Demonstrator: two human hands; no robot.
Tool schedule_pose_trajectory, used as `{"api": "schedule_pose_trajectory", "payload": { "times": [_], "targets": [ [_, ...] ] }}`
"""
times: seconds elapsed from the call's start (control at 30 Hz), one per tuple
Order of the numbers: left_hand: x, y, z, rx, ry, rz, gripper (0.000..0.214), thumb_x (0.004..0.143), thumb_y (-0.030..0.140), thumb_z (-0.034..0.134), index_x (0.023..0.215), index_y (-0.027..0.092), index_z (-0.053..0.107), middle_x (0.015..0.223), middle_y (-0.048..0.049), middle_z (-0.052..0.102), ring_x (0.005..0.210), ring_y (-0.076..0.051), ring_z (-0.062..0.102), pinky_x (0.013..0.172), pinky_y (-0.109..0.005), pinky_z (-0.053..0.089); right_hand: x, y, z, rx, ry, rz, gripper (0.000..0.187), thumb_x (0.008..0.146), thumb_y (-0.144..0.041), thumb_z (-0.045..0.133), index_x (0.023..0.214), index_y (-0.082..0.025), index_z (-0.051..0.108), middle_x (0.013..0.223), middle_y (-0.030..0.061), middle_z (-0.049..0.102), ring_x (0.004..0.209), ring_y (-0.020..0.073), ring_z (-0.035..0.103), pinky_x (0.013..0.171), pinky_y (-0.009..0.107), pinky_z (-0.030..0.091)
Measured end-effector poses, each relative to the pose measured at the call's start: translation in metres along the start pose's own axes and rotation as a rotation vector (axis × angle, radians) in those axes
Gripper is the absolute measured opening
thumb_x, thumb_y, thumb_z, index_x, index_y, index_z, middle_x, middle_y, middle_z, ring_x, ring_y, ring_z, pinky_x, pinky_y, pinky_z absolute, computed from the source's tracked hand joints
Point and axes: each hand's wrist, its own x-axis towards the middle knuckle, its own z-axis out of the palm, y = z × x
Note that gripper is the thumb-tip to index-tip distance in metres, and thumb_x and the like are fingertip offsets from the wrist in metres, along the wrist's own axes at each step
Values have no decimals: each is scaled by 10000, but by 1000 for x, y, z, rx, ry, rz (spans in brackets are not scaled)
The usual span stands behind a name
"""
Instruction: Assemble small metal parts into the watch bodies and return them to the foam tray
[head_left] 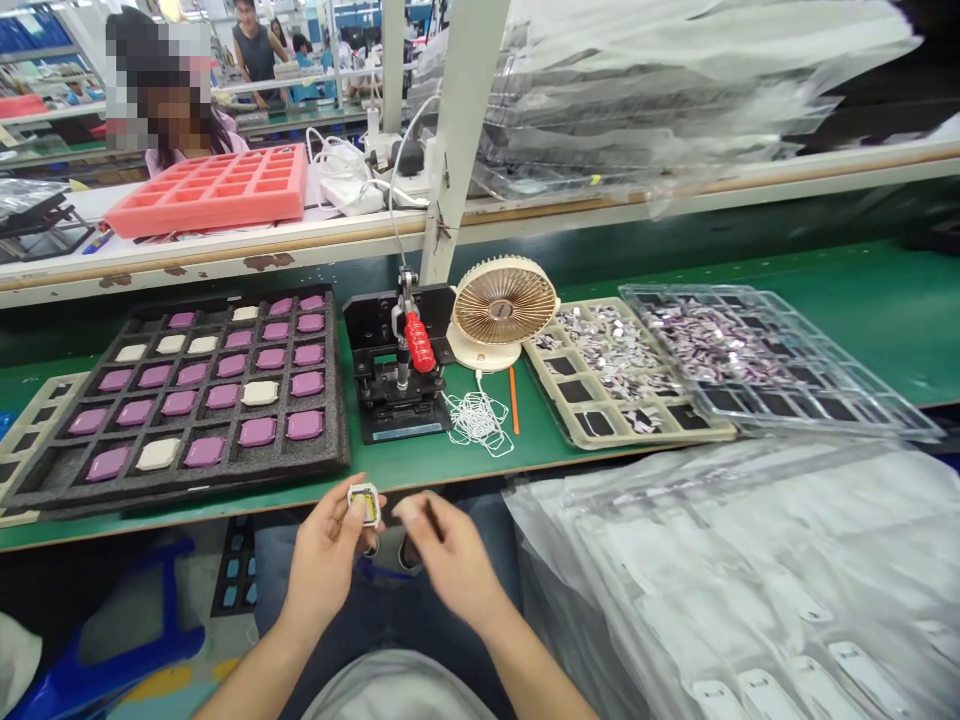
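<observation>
- Lower centre: left hand (pixel 326 560) clamps a white case (pixel 369 503), inside exposed, seemingly unfinished.
- Beside it: right hand (pixel 450 550), fingertips together, on what I cannot tell.
- Mid-left: black tray (pixel 340 400) seating purple cases (pixel 204 452) and cream cases (pixel 157 455), perhaps done.

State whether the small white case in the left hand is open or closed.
Open: the white case in the left hand shows yellow inside its rim.

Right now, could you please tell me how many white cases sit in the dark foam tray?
6: one white case in the back row, three side by side in the next, one towards the front right, one in the front row. None appears hidden.
</observation>
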Motion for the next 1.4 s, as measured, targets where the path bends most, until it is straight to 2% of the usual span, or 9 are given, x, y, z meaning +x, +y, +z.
{"api": "schedule_pose_trajectory", "payload": {
  "times": [0.1,0.17,0.23,0.3,0.43,0.63,0.83,0.97,1.4],
  "targets": [
    [3,2,0,-136,-65,-100,493,886,472,815,1268,183,701,1061,-127,787,908,-254,759,767,-366,629,6,3,-28,164,205,-11,623,1068,-662,396,978,-172,768,767,49,671,703,184,636,676,312,527],
    [5,2,1,-196,-113,-166,464,871,446,837,1216,161,714,1071,-143,778,904,-258,762,772,-375,631,11,1,-43,62,394,-88,661,1080,-664,347,1015,-177,790,910,84,713,844,209,675,772,332,541],
    [5,1,3,-194,-161,-193,453,865,424,849,1206,158,714,1125,-159,771,887,-244,760,765,-361,626,17,-2,-53,-155,492,-129,687,1091,-656,307,1045,-179,799,830,73,701,780,208,666,738,330,525],
    [5,-2,5,-149,-194,-183,467,871,416,845,1239,168,698,1169,-164,768,862,-227,760,754,-352,625,24,-5,-56,-368,469,-180,664,1102,-623,309,1056,-178,799,751,67,692,726,219,668,732,345,522],
    [6,-7,6,-53,-194,-132,505,882,442,824,1272,165,662,1123,-161,787,747,-205,751,682,-346,626,39,-1,-57,-633,314,-322,411,1077,-513,516,1026,-216,796,959,102,765,899,253,713,851,375,544],
    [1,2,5,-29,-119,-126,547,843,467,849,1257,163,659,1113,-173,800,742,-232,767,632,-350,639,21,-1,-48,-404,223,-425,188,1025,-327,672,1126,-245,808,1045,82,786,934,222,740,864,364,599],
    [-8,11,12,15,-127,-98,430,850,453,844,1171,192,725,1010,-104,819,638,-182,726,595,-313,629,-14,-16,-18,-197,-48,-595,392,989,-123,681,1314,-331,756,1333,72,744,1228,267,712,1068,485,592],
    [-10,12,14,26,-117,-77,414,847,448,846,1164,204,744,1040,-93,823,626,-160,711,605,-295,629,-13,-10,-9,-189,-70,-682,511,970,-34,671,1394,-317,703,1345,58,751,1280,277,701,1171,571,530],
    [-12,11,12,24,-111,-100,471,855,419,841,1230,161,718,1100,-124,811,712,-185,741,635,-309,637,-11,5,-12,-302,-126,-796,597,961,38,626,1472,-271,631,1418,78,707,1355,284,650,1169,554,550]
  ]
}}
